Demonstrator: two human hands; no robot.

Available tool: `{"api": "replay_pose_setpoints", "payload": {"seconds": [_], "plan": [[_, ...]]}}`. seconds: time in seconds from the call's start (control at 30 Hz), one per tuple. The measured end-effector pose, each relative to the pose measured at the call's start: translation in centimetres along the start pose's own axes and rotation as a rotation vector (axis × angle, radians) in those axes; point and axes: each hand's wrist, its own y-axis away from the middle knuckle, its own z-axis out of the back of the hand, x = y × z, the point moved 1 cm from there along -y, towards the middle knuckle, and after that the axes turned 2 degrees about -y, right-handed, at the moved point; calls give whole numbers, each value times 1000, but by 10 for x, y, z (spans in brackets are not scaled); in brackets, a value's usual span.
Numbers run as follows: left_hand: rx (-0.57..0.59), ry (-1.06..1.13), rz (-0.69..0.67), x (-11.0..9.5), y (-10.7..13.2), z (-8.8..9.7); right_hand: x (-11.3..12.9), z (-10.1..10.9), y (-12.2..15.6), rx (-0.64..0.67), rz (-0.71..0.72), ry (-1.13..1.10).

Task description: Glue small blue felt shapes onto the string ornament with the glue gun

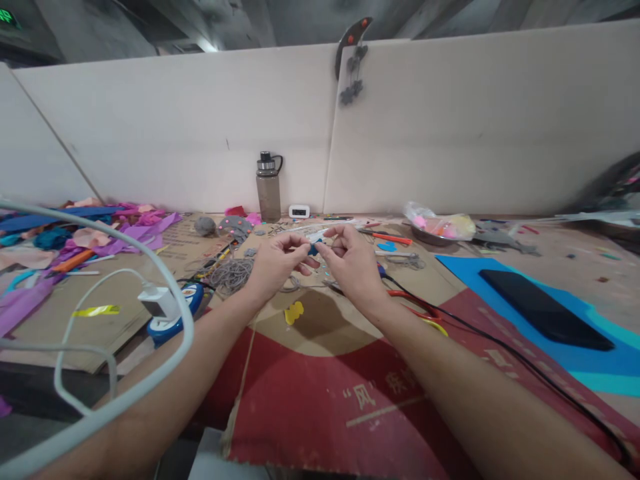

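Note:
My left hand (pixel 275 261) and my right hand (pixel 350 261) meet above the middle of the cardboard-covered table (pixel 320 393). Between their pinched fingertips they hold a small blue piece (pixel 313 249), mostly hidden by the fingers. A thin white stick-like thing (pixel 314 234) shows just above the fingers; whether a hand holds it I cannot tell. A yellow cut-out (pixel 294 312) lies on the cardboard below the hands. Red-handled scissors (pixel 419 310) lie just right of my right wrist.
A grey water bottle (pixel 269 187) stands at the back wall. Purple and pink scraps (pixel 125 230) pile at the left. A white charger and cable (pixel 156 301) lie left of my arm. A black phone (pixel 545 310) rests on blue sheet at right. A metal bowl (pixel 440 230) holds pastel bits.

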Motion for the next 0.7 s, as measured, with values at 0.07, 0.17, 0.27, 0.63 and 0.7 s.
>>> {"api": "replay_pose_setpoints", "payload": {"seconds": [0.07,0.17,0.27,0.63,0.7], "plan": [[19,28,5,1,-1,1,1,0,-1,21,-11,-23],[61,78,31,4,-3,2,0,0,-3,64,-79,-78],[97,137,58,6,-4,3,-4,-1,-3,74,-113,-116],[-6,40,26,6,-3,5,-7,-8,2,102,-57,-68],[-67,71,29,8,-6,8,-5,-9,4,107,-29,-40]]}}
